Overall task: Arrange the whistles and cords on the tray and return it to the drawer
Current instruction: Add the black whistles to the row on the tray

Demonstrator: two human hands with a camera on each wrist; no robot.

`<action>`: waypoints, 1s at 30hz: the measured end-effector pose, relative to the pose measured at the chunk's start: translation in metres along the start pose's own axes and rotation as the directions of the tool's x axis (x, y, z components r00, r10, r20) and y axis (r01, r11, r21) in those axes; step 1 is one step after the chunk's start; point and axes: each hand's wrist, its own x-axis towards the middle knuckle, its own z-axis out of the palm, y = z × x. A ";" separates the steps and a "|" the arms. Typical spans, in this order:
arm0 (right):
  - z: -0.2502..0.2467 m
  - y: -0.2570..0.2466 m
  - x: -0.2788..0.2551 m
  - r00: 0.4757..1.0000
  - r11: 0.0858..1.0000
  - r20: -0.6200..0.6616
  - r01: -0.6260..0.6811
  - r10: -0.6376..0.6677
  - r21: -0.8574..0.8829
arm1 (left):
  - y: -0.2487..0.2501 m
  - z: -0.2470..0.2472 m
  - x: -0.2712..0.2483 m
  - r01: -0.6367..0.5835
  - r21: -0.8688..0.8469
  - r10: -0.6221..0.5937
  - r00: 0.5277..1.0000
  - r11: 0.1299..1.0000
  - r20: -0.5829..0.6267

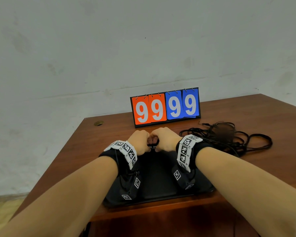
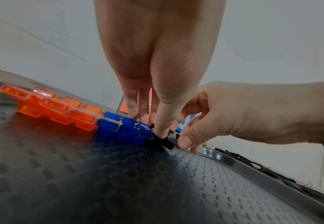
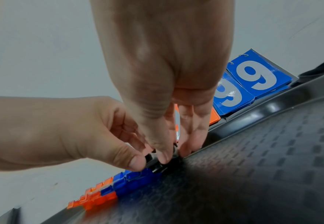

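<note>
the flat black plastic tray with a dotted anti-slip floor [image 2: 119, 189] lies on the brown wooden table [image 1: 99, 151], near its front edge. along the far wall of the tray stands a row of whistles: the translucent orange plastic whistles [image 2: 57, 109] at the left, touching them the translucent blue plastic whistles [image 2: 124, 128], and at the right end a small black plastic whistle [image 2: 163, 141]. the left hand [image 2: 157, 60] pinches this black whistle with thumb and fingertips, and the right hand [image 3: 161, 68] pinches it from the other side; both hands have the fingers narrow and curled down around it, and they meet at the far edge of the tray.

the head view shows only the two hands together and hides the coloured whistles behind the wrists. it alone shows the loose heap of thin black cords [image 1: 229, 137] lying on the table to the right of the tray, outside it, and the flip scoreboard with orange and blue "9" cards [image 1: 165, 106] standing just behind the tray.

the near part of the tray floor is bare. the rim [image 2: 272, 178] on the right lies close to the cords.
</note>
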 end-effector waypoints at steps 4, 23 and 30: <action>0.001 0.000 0.002 1.000 1.000 0.011 -0.005 0.005 0.005 | -0.001 -0.001 -0.002 -0.002 0.005 0.002 1.000 1.000 0.001; -0.008 0.009 0.001 0.998 0.986 -0.053 -0.015 0.024 0.164 | -0.007 -0.008 -0.004 -0.001 -0.114 0.000 1.000 0.994 -0.009; -0.020 0.028 -0.001 0.974 0.963 -0.160 -0.121 0.162 0.242 | -0.013 -0.013 0.004 0.074 -0.177 -0.087 0.994 0.981 -0.069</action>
